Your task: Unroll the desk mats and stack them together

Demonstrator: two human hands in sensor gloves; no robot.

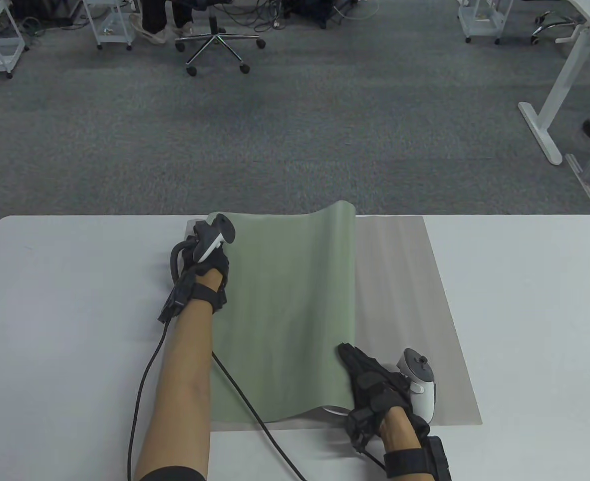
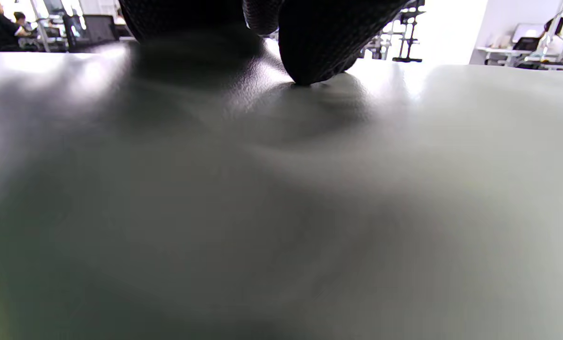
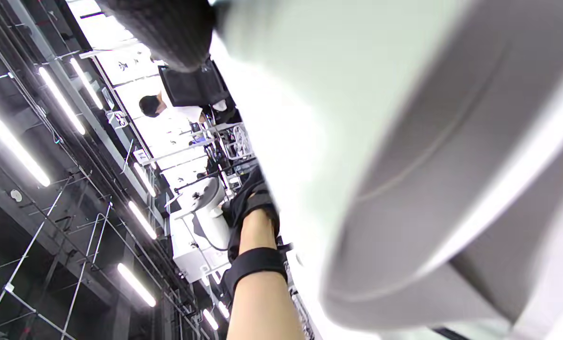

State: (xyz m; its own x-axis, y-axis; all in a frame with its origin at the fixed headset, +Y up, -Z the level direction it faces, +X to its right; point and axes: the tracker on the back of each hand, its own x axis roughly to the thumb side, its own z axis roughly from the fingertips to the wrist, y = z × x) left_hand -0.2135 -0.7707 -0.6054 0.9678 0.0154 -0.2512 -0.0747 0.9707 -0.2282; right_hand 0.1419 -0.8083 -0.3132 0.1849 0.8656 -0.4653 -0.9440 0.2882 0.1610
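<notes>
A green desk mat [image 1: 285,310] lies unrolled on the left part of a grey desk mat [image 1: 405,310] on the white table. My left hand [image 1: 210,260] is at the green mat's far left corner, and its fingertips [image 2: 310,66] press down on the mat. My right hand [image 1: 370,381] lies with its fingers stretched flat on the green mat's right edge near the front corner. That corner [image 1: 332,410] curls up and shows a pale underside, which also shows in the right wrist view [image 3: 404,226]. The green mat's far right edge [image 1: 342,208] stands up in a curl.
The white table [image 1: 525,300] has bare surface to the left and right of the mats. A black cable [image 1: 245,396] runs from my left wrist across the green mat's front part. Beyond the table's far edge are grey carpet and an office chair [image 1: 215,40].
</notes>
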